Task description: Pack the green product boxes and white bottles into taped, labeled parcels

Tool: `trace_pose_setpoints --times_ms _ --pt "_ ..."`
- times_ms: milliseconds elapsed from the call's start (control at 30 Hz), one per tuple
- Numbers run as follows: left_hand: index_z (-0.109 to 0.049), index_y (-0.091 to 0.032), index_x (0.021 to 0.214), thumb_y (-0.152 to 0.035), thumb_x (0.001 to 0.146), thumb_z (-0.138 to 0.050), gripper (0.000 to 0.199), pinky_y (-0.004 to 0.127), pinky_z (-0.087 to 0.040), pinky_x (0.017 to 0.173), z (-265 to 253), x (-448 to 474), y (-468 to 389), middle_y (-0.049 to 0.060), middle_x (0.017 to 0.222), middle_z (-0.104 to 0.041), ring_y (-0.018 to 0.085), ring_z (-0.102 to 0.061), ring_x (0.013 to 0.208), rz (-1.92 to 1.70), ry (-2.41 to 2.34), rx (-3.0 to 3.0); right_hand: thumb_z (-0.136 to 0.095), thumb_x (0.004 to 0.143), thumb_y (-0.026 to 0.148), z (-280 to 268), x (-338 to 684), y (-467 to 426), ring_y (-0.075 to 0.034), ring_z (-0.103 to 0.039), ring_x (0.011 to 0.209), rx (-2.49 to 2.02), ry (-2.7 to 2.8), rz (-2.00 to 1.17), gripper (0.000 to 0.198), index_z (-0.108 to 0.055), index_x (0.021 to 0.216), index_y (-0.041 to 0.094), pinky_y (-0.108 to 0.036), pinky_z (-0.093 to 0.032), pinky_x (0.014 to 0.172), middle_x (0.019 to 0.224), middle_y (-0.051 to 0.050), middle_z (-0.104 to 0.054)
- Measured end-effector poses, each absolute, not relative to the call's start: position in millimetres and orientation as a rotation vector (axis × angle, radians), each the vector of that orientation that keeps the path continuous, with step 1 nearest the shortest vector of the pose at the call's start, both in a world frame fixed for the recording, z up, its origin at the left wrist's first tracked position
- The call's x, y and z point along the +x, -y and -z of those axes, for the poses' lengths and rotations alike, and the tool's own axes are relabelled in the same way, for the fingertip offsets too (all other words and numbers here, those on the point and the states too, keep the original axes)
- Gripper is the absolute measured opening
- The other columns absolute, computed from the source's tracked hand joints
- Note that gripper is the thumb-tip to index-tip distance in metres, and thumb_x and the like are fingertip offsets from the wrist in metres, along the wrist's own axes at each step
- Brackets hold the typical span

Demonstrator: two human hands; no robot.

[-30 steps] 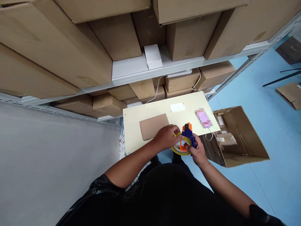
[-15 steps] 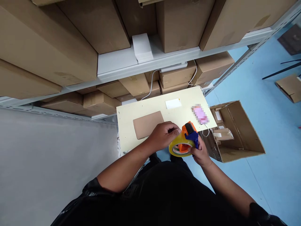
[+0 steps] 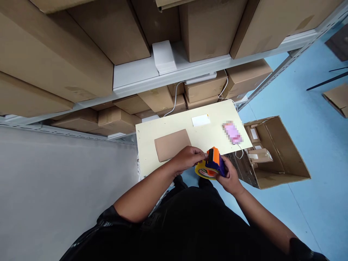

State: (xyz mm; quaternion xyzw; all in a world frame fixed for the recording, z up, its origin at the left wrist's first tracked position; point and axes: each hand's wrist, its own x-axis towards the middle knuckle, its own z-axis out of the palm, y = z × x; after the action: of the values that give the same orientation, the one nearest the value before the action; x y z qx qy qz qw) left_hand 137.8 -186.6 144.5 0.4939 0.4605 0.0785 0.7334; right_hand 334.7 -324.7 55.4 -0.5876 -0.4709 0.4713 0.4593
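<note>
While the right hand (image 3: 230,178) grips an orange-and-blue plastic tape dispenser (image 3: 214,161) at the table's (image 3: 213,139) near edge, the left hand's (image 3: 187,159) fingertips are nearly together at its side; whether they hold tape cannot be told. Print on the yellow roll's (image 3: 199,172) core is illegible. Beyond lie flat brown cardboard (image 3: 173,145), then a white rectangular card (image 3: 200,120).

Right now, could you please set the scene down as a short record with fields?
Right hand: holds an orange and blue tape dispenser
Left hand: fingers at the dispenser's edge, exact grip unclear
Tape roll: yellow, in the dispenser
Table: brown cardboard piece, white card, pixelated pink item
Beside table: open carton, small parcel inside
Shelf: brown boxes
</note>
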Motion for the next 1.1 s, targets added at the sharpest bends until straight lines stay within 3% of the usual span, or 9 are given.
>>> trace_pose_setpoints --times_ms 167,367,500,567,667,800,933,1100 --pt "-0.073 -0.014 0.076 -0.056 0.068 -0.083 0.043 0.025 -0.032 0.054 -138.0 138.4 186.7 -0.001 0.061 -0.055 0.010 -0.045 0.056 -0.171 -0.968 0.865 -0.071 0.073 0.021 -50.8 339.8 323.4 -0.031 -0.065 0.113 -1.479 1.239 -1.103 0.065 -0.057 0.137 0.025 -0.046 -0.054 0.101 0.126 -0.009 -0.067" --pt "-0.069 -0.016 0.077 -0.039 0.069 -0.076 0.026 0.025 -0.033 0.055 -129.0 140.9 192.2 -0.001 0.065 -0.057 0.009 -0.047 0.056 -0.161 -1.031 0.789 -0.070 0.074 0.021 -47.9 344.2 320.3 -0.031 -0.067 0.107 -1.518 1.331 -1.070 0.063 -0.058 0.135 0.025 -0.045 -0.056 0.095 0.121 -0.009 -0.068" --pt "-0.067 -0.019 0.074 -0.031 0.079 -0.058 0.015 0.028 -0.040 0.062 -124.4 137.1 188.3 0.002 0.071 -0.064 0.016 -0.056 0.068 -0.148 -1.163 1.295 -0.071 0.069 0.019 -45.8 342.5 313.0 -0.033 -0.067 0.111 -1.572 1.454 -0.974 0.066 -0.059 0.134 0.026 -0.049 -0.053 0.101 0.124 -0.009 -0.069" --pt "-0.066 -0.021 0.072 -0.027 0.084 -0.053 0.019 0.029 -0.041 0.066 -121.5 133.7 178.4 0.003 0.075 -0.067 0.019 -0.059 0.074 -0.115 -1.163 1.593 -0.070 0.067 0.019 -47.1 340.1 307.4 -0.034 -0.066 0.114 -1.598 1.460 -0.981 0.069 -0.059 0.135 0.026 -0.050 -0.052 0.103 0.127 -0.009 -0.069" --pt "-0.060 -0.022 0.064 -0.026 0.088 -0.049 0.026 0.031 -0.041 0.066 -110.8 134.7 152.7 0.004 0.069 -0.065 0.021 -0.058 0.069 0.027 -1.128 1.798 -0.068 0.069 0.021 -45.2 336.5 298.6 -0.032 -0.068 0.109 -1.652 1.348 -1.125 0.066 -0.058 0.134 0.025 -0.047 -0.054 0.096 0.123 -0.008 -0.071" --pt "-0.054 -0.022 0.055 -0.027 0.084 -0.059 0.030 0.033 -0.046 0.072 -79.9 160.4 113.9 0.007 0.063 -0.063 0.025 -0.063 0.070 0.246 -1.150 1.920 -0.068 0.072 0.029 -19.1 333.0 290.5 -0.028 -0.068 0.093 -1.715 1.079 -1.325 0.054 -0.061 0.126 0.025 -0.040 -0.056 0.081 0.104 -0.003 -0.072" --pt "-0.061 -0.019 0.057 -0.020 0.074 -0.071 0.020 0.040 -0.051 0.083 -45.1 198.1 91.8 0.017 0.079 -0.071 0.034 -0.071 0.086 0.479 -1.126 2.029 -0.069 0.073 0.038 16.7 331.8 284.7 -0.024 -0.064 0.082 -1.761 0.810 -1.395 0.038 -0.063 0.107 0.024 -0.035 -0.053 0.072 0.086 0.002 -0.066" --pt "-0.073 -0.013 0.070 -0.010 0.063 -0.075 0.008 0.043 -0.054 0.087 -20.4 211.5 74.5 0.022 0.092 -0.075 0.038 -0.072 0.093 0.727 -1.046 2.068 -0.070 0.070 0.039 30.4 334.9 285.4 -0.024 -0.063 0.083 -1.713 0.674 -1.574 0.040 -0.065 0.106 0.023 -0.034 -0.052 0.071 0.087 0.002 -0.066"
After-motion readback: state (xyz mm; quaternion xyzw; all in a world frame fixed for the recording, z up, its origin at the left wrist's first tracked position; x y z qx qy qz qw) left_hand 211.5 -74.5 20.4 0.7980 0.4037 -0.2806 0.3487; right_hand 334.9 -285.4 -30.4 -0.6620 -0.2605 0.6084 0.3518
